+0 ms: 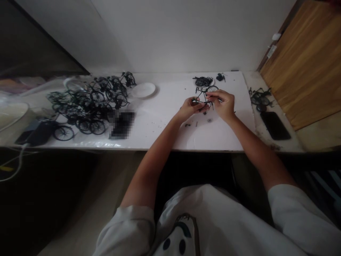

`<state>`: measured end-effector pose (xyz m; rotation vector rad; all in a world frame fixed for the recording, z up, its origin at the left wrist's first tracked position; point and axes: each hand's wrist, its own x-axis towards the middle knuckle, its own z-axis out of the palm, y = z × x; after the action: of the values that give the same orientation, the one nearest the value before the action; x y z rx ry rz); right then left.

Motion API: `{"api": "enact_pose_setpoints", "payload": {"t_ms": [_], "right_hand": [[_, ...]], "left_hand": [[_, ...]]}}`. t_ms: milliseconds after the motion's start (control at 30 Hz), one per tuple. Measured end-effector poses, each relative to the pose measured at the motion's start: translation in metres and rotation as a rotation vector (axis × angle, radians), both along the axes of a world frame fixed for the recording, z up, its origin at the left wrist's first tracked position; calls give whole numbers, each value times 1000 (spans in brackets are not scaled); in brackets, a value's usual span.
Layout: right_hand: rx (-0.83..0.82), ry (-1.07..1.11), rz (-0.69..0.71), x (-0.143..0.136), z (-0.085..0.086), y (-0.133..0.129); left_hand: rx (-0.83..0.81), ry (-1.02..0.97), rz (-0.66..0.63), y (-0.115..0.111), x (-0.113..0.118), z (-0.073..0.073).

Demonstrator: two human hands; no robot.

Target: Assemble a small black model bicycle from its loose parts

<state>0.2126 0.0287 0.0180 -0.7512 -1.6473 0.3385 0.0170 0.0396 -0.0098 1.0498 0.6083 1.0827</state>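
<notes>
A small dark model bicycle (201, 96) is held between my two hands above the white table. My left hand (189, 108) is closed around its lower left part, thumb and fingers gripping the frame. With bent fingers pinched together, my right hand (223, 103) grips the bicycle's right side, just below its spoked wheel (212, 90). Whether a small part is also in those fingers cannot be made out. On the table beneath lie a small dark piece (188, 125), a thin strip (196, 124) and a small round part (209, 121).
Many assembled model bicycles (90, 96) crowd the table's left side, near a white plate (144, 90). Behind my hands sits a dish of black parts (203, 81). At right are more bicycle pieces (261, 97) and a black phone (275, 126), beside a wooden panel (306, 64).
</notes>
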Motion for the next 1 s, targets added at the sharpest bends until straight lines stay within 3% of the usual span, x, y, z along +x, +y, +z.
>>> {"api": "enact_pose_setpoints", "payload": {"t_ms": [233,467,733,1000], "right_hand": [[-28,-75,22,-1,8,-4],[57,-51,-5,1,4,2],[-2,8,41,-1,2,-1],[-42,-6,-71,7,3,4]], "left_hand": [[10,-4,3,1,0,0],[-5,39,5,-2,0,3],[-14,4,15,-2,0,5],[-3,-24,36,-2,-1,8]]}}
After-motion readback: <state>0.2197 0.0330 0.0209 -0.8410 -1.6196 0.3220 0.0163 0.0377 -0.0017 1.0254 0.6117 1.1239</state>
